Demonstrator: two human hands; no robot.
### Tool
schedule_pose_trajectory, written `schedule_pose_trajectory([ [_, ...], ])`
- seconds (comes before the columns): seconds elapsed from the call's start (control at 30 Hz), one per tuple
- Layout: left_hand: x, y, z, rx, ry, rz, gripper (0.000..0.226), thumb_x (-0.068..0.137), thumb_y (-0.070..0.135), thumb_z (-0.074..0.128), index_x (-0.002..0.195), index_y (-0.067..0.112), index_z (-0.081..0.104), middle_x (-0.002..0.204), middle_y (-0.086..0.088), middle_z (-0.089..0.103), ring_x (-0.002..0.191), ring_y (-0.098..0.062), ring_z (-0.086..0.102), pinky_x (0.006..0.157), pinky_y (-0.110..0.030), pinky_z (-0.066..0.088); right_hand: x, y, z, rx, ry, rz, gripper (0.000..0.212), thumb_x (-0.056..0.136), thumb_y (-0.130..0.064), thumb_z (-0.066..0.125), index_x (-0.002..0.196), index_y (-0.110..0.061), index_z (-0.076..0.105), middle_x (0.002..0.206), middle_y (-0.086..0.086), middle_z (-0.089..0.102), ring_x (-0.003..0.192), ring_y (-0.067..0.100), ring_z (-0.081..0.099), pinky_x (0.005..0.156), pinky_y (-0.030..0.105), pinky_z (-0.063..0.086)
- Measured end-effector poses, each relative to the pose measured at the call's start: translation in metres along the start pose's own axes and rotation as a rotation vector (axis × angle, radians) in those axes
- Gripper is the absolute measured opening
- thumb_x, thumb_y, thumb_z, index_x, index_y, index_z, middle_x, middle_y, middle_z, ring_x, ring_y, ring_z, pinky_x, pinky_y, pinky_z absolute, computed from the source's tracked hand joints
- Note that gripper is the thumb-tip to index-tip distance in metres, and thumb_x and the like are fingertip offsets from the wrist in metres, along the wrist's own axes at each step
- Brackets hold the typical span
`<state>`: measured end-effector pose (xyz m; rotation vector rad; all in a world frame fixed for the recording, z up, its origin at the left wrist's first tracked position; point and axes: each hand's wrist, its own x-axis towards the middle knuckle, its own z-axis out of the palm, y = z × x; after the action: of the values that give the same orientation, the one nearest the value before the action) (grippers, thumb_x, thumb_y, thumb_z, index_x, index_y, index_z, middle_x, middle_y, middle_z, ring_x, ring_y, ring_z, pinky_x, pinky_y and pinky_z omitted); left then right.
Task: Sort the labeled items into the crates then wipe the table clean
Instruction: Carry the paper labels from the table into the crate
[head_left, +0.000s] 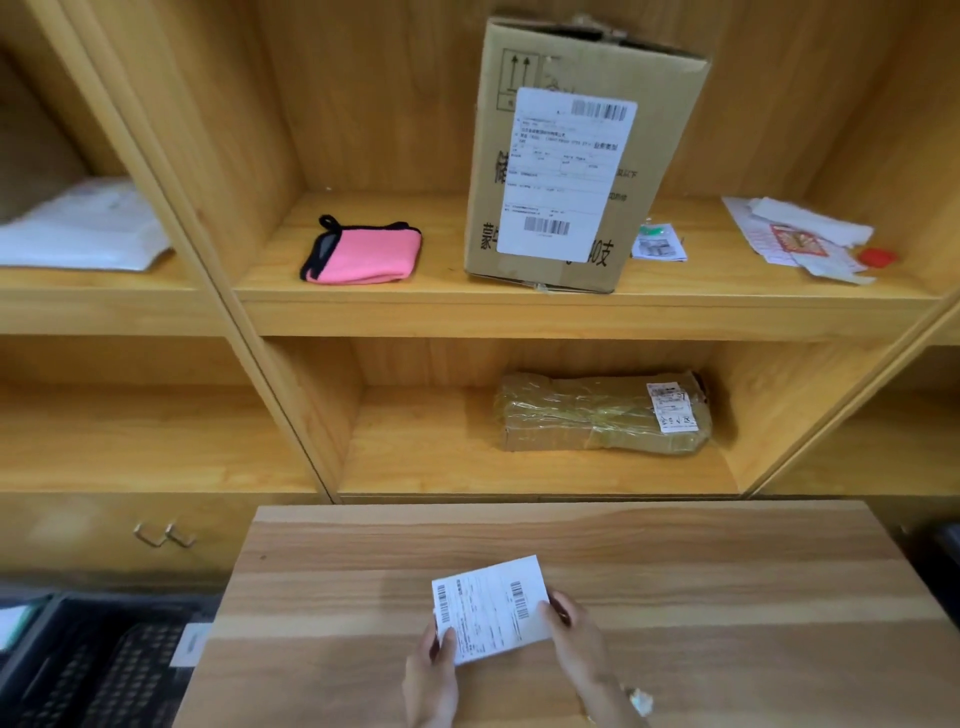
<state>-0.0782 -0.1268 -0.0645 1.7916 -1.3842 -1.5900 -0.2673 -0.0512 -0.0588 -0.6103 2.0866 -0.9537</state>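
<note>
A: Both your hands are on the label now. Your left hand pinches its near-left corner, thumb on top; your right hand nips the right edge between fingertips. It hangs just over the table, tilted up on the right.

B: And the goods you have to sort?

A: All beyond your hands, up on the shelves. The box stands straight ahead on the upper shelf, the pink pouch to its left, and the wrapped parcel lies on the shelf below. The crate sits low, off your left hand.

B: What could spoil it from here?

A: That's thin paper held by two small pinches. Pull your hands apart and it may tear or crease across the barcodes. If it's adhesive, and I can't tell, it could curl and stick to your fingers. And the box already wears a label, so check before you match this one to anything.
</note>
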Motion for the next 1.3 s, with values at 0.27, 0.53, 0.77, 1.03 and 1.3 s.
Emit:
schedule_pose_trajectory([
  [0.27, -0.004, -0.034, -0.092, -0.064, -0.047, 0.079, 0.046, 0.076, 0.045, 0.061, 0.119, 0.031, 0.069, 0.1, 0.014, 0.076, 0.098, -0.004, 0.07, 0.097, -0.037, 0.052, -0.059, -0.025, 0.06, 0.049, -0.028, -0.106, 0.021, 0.095, -0.021, 0.064, 0.103, -0.039, 0.068, 0.095, -0.027, 0.075, 0.098, 0.005, 0.071, 0.077, 0.013, 0.05],
  [0.53, -0.052, -0.058, -0.22, -0.032, -0.047, 0.14, 0.023, 0.097, 0.02, 0.057, 0.112, 0.035, 0.066, 0.102, 0.016, 0.075, 0.098, -0.002, 0.07, 0.088, -0.028, 0.055, -0.15, -0.055, 0.149, 0.037, -0.065, -0.11, 0.016, 0.095, -0.017, 0.064, 0.102, -0.031, 0.069, 0.076, -0.037, 0.07, 0.076, -0.015, 0.066, 0.068, 0.004, 0.046],
  [0.77, -0.076, -0.09, -0.314, -0.032, -0.003, 0.024, 0.032, 0.096, 0.039, 0.056, 0.126, 0.031, 0.062, 0.118, 0.013, 0.07, 0.112, -0.011, 0.064, 0.098, -0.033, 0.048, -0.21, -0.073, 0.221, 0.019, -0.08, -0.122, 0.017, 0.094, -0.015, 0.066, 0.091, -0.031, 0.07, 0.071, -0.019, 0.074, 0.071, 0.004, 0.066, 0.075, 0.031, 0.053],
  [1.03, -0.096, -0.11, -0.406, -0.057, 0.096, 0.033, 0.03, 0.097, 0.031, 0.056, 0.126, 0.028, 0.065, 0.114, 0.008, 0.073, 0.1, -0.009, 0.066, 0.085, -0.023, 0.043, -0.266, -0.106, 0.296, -0.031, -0.118, -0.136, 0.012, 0.093, -0.026, 0.066, 0.102, -0.034, 0.065, 0.096, -0.012, 0.072, 0.088, 0.004, 0.068, 0.088, 0.036, 0.056],
  [1.3, -0.091, -0.111, -0.463, -0.074, 0.187, 0.049, 0.02, 0.096, 0.03, 0.057, 0.113, 0.026, 0.068, 0.107, 0.005, 0.074, 0.092, -0.009, 0.066, 0.078, -0.025, 0.043, -0.28, -0.136, 0.354, -0.084, -0.171, -0.156, 0.019, 0.095, -0.029, 0.063, 0.113, -0.023, 0.064, 0.113, 0.0, 0.07, 0.097, 0.014, 0.066, 0.083, 0.027, 0.052],
])
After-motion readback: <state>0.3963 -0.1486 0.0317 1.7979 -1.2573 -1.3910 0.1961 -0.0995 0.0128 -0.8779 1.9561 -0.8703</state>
